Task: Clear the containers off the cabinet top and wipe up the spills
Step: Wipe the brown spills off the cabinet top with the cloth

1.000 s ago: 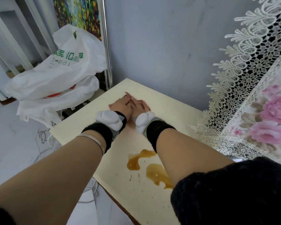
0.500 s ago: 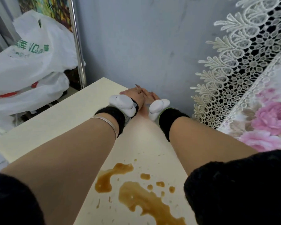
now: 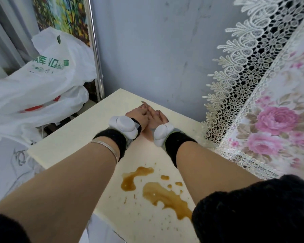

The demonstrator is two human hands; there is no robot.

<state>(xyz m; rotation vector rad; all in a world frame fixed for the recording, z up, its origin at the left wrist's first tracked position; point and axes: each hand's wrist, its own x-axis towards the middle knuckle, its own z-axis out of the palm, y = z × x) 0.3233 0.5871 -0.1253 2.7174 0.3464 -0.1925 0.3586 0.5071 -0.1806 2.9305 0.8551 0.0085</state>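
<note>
On the cream cabinet top my left hand and my right hand lie flat side by side, fingers straight and touching each other, near the far corner by the wall. Neither holds anything. White sensor units sit on black wristbands on both wrists. Brown liquid spills spread over the near part of the top between my forearms, with small drops around them. No container shows on the top.
A white plastic bag with green print bulges at the left beyond the cabinet's edge. A lace-edged floral cloth hangs at the right. A grey wall stands behind, with a metal pole at its left.
Both hands stay flat on the top together. The view has shifted, swinging right and back, so more of the spills shows now than a second ago.
</note>
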